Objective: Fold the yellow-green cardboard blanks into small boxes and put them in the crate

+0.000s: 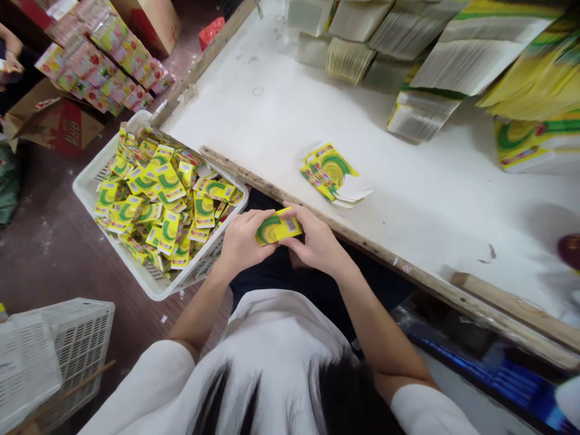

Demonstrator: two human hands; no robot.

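Observation:
A small yellow and green carton [278,227] with a barcode is held between my hands, just off the table's near edge. My left hand [247,238] grips its left end, fingers wrapped round it. At the other end, my right hand [317,238] pinches the carton between thumb and fingers. A few flat, unfolded cartons [333,172] of the same print lie on the white tabletop [272,121] beyond my hands. To my left stands a white plastic basket [156,293], heaped with folded yellow cartons [170,181].
Stacks of flat cartons [435,112] line the far side of the table. A wooden strip [389,254] edges it. Stacked white crates [81,338] stand on the floor at lower left. Pink packages [104,60] and a cardboard box [67,124] are upper left, near another person's hand [11,63].

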